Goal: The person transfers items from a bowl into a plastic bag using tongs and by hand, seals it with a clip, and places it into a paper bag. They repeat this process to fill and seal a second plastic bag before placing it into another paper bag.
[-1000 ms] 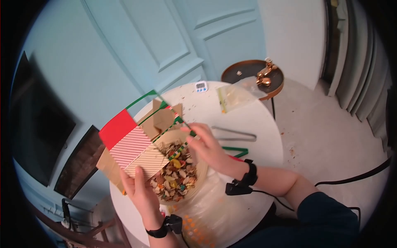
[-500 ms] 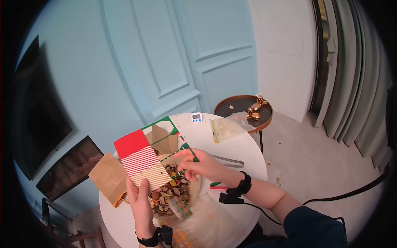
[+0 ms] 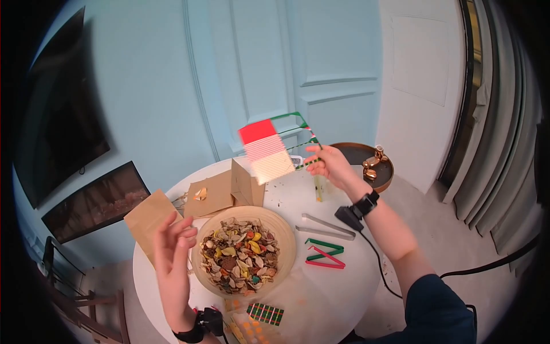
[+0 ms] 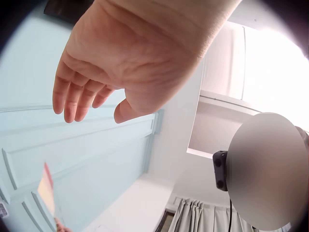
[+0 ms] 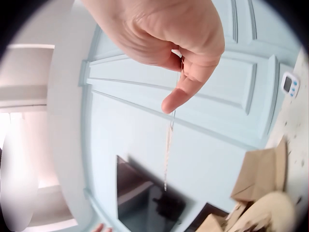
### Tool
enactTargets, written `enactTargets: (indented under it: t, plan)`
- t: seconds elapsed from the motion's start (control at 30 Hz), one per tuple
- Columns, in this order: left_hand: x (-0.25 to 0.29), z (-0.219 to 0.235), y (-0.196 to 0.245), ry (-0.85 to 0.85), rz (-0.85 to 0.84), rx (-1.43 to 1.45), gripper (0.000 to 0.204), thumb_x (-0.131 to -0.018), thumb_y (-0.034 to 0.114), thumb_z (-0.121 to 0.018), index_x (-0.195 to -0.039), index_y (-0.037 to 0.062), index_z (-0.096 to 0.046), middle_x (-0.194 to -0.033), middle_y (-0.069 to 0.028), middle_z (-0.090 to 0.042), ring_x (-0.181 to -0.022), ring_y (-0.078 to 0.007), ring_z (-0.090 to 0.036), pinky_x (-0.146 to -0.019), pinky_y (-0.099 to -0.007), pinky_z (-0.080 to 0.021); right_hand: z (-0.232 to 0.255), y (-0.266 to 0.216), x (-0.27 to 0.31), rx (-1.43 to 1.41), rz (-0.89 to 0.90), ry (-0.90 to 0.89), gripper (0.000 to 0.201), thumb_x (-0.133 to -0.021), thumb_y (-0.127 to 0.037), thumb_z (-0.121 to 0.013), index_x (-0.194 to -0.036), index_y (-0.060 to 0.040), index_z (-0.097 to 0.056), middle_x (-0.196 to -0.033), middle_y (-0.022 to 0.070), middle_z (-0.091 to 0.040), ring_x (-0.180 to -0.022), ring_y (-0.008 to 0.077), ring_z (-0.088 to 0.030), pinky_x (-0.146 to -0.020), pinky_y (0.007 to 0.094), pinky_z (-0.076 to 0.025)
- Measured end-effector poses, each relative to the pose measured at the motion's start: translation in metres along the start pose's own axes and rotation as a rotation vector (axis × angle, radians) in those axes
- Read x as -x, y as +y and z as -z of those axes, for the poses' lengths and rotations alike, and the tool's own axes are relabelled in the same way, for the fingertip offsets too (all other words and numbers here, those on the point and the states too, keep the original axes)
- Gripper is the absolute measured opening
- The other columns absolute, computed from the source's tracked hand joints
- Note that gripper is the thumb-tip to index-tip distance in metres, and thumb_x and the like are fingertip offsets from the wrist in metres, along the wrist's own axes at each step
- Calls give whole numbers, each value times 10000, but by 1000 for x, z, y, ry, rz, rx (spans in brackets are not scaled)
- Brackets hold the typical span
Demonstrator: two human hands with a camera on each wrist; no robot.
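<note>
My right hand (image 3: 335, 169) holds up a thin patterned sheet (image 3: 266, 146) by its right edge, over the far side of the table. The sheet has red, striped and cream panels on its left and a see-through part with green edging on its right. In the right wrist view the sheet shows nearly edge-on, pinched at the thumb and fingers. My left hand (image 3: 175, 261) is in the air left of a round, light wooden bowl (image 3: 288, 252), fingers loosely bent, nothing in them. Dried potpourri (image 3: 238, 258) of petals and cones fills the bowl.
Brown paper bags (image 3: 212, 195) lie behind and left of the bowl. Metal tongs (image 3: 326, 227), green and red clips (image 3: 325, 253) lie to its right. A plaid piece (image 3: 265, 314) lies on clear plastic in front. A timer (image 5: 290, 84) stands at the table's far edge.
My right hand has lifted the sheet away from above the bowl, up and to the right. My left hand has let go of it. The plaid piece has dropped onto the plastic in front.
</note>
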State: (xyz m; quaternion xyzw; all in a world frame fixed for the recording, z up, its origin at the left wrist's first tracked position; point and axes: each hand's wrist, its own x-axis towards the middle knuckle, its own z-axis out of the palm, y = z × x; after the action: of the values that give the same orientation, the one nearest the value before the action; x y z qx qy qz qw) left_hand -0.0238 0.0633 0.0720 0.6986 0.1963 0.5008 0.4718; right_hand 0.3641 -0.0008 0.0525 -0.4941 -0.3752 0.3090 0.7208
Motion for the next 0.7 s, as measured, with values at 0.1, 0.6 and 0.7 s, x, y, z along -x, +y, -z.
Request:
enactTargets:
  t: [0.1,0.6,0.7]
  plan:
    - [0,15,9,97,-69,11,391,-955,195,-465,-1302,17,-444,-1182,-142,-570,-1006,-166,-562,-873,-292,-445,21,22,-53,52,-37,160,316,-950,-85,-345,-1226,61,-395,-905,200,-622,-738,235,-662,-688,303,-570]
    - [-1,56,11,237,-325,104,322,-965,113,-447,-1241,-53,-466,-1197,-213,-570,-1113,-286,-561,-1006,-399,-414,30,211,-232,801,-57,359,229,-848,-38,-497,-1005,130,-487,-858,301,-630,-810,380,-666,-694,407,-554]
    - [-2,54,13,227,-340,93,305,-967,111,-439,-1220,-53,-487,-1163,-201,-586,-1088,-272,-570,-986,-384,-423,4,196,-211,934,-92,360,421,-778,-3,-544,-1148,154,-417,-903,329,-618,-910,411,-633,-782,414,-516]
